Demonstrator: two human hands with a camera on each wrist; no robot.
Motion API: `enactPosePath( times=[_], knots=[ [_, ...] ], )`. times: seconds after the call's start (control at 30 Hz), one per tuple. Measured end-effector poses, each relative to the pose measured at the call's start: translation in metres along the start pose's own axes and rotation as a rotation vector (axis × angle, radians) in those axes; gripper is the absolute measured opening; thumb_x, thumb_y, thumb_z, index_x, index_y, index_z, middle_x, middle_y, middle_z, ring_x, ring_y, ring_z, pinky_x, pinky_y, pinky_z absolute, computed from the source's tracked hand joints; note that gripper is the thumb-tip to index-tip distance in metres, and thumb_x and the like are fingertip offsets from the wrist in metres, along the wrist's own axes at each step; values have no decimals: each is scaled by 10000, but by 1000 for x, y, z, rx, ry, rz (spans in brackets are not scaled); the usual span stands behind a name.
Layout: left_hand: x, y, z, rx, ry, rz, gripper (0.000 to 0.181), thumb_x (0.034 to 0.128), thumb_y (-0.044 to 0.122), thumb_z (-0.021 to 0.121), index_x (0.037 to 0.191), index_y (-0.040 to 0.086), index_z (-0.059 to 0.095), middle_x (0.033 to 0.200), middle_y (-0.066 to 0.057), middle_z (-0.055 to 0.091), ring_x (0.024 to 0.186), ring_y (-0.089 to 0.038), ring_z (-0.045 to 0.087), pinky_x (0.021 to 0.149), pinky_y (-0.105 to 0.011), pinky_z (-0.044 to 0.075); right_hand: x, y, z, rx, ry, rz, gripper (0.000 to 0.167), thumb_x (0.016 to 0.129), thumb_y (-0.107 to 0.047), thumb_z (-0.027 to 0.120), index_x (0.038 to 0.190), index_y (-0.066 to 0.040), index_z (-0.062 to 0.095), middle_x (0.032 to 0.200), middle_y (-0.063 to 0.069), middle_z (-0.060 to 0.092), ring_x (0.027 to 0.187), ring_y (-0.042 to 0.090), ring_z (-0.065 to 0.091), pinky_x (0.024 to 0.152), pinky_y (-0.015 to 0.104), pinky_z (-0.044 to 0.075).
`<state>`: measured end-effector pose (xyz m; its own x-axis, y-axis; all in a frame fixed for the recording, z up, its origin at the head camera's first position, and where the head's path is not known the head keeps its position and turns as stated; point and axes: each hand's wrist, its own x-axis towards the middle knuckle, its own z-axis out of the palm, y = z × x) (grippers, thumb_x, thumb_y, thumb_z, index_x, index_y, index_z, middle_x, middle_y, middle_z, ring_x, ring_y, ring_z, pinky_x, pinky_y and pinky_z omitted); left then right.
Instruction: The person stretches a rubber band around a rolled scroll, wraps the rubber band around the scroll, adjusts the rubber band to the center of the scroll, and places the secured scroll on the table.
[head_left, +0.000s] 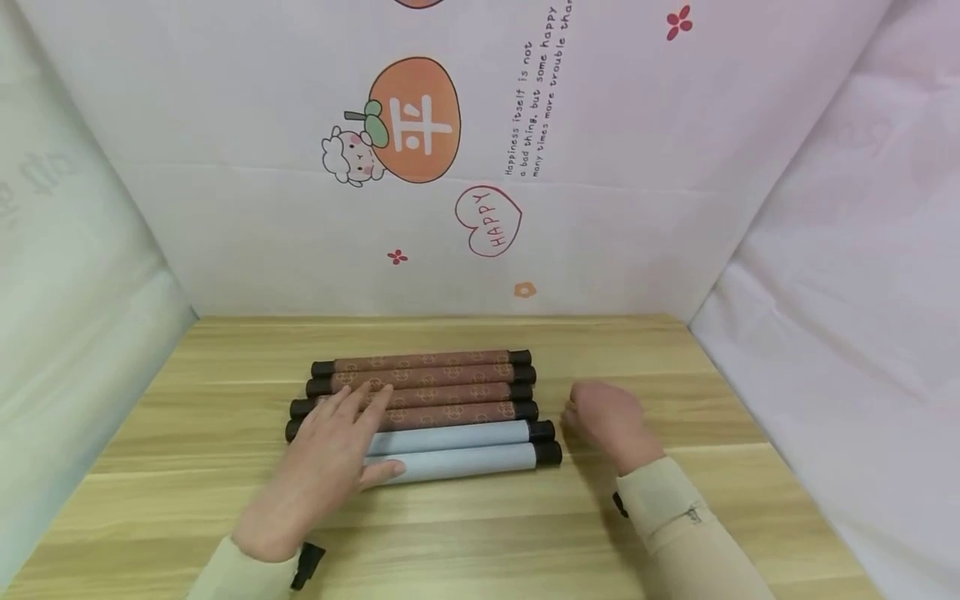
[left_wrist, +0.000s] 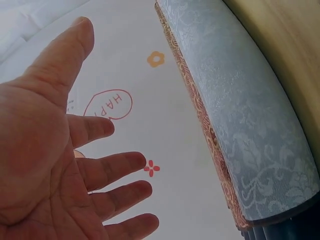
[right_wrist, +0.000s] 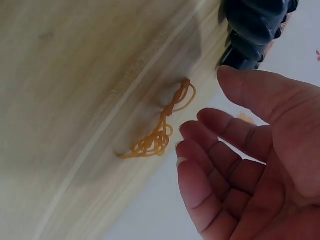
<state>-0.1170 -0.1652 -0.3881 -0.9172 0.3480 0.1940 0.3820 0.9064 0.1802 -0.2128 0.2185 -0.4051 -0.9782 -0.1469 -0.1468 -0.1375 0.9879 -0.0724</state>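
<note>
Several scrolls lie side by side on the table: the farther ones brown (head_left: 450, 414) with a gold pattern, the two nearest pale blue (head_left: 472, 459). All have black end knobs. My left hand (head_left: 326, 442) is spread over their left part, fingers straight, hiding some of it; in the left wrist view nothing is in its palm, and a pale blue scroll (left_wrist: 235, 100) lies beyond the fingertips. Just right of the black knobs is my right hand (head_left: 607, 417), fingers loosely curved and holding nothing. Close to its fingertips lies a tangle of orange-yellow rubber bands (right_wrist: 160, 140), hidden in the head view.
The wooden table (head_left: 450, 533) carries all this. A white printed sheet (head_left: 285, 242) hangs upright at its back edge. White cloth (head_left: 862, 275) closes in the right side, with more on the left.
</note>
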Motion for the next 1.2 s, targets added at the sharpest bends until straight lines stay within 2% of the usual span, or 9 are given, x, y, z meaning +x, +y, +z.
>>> enactPosePath(
  times=[0.17,0.4,0.63,0.73,0.8,1.0,1.2],
  knots=[
    [1,2,2,3,16,17,990,870,598,747,1622,85,358,1557,-287,457,1429,-506,438,1149,-676,361,6,-3,3,-42,-43,38,301,975,-366,645,802,-123,611,746,54,618,671,227,585,565,430,514],
    [4,5,4,-9,10,30,984,866,599,750,1614,81,375,1561,-261,465,1431,-508,433,1150,-676,360,9,-3,7,-46,-67,80,385,991,-377,622,701,-127,580,715,74,618,650,237,595,537,409,502],
    [3,9,6,2,38,38,966,846,590,775,1595,94,419,1537,-238,503,1415,-499,460,1078,-684,433,14,-1,14,-50,-89,106,369,1023,-235,468,704,-103,598,862,155,681,713,271,617,580,445,544],
    [3,10,8,9,41,45,962,843,599,771,1590,98,430,1535,-231,508,1414,-491,466,1061,-684,448,14,-1,16,-47,-88,91,336,1022,-205,466,743,-94,617,950,183,718,762,283,646,635,486,575],
    [4,11,9,14,44,55,961,839,604,772,1584,96,439,1528,-232,516,1408,-487,475,1068,-672,450,13,-1,17,-41,-90,86,319,1023,-198,475,761,-91,623,951,187,721,769,284,653,648,490,583],
    [5,12,11,6,56,75,958,832,585,791,1575,84,450,1516,-244,525,1398,-484,487,1108,-634,435,7,0,13,11,-33,104,292,994,-201,457,769,-90,605,784,131,646,661,265,609,525,435,516],
    [7,15,12,1,55,80,943,845,576,785,1570,75,453,1512,-237,530,1399,-477,488,1110,-635,432,-3,1,1,118,66,69,194,948,-209,485,930,-81,629,787,74,623,657,228,560,525,372,457]
  ],
)
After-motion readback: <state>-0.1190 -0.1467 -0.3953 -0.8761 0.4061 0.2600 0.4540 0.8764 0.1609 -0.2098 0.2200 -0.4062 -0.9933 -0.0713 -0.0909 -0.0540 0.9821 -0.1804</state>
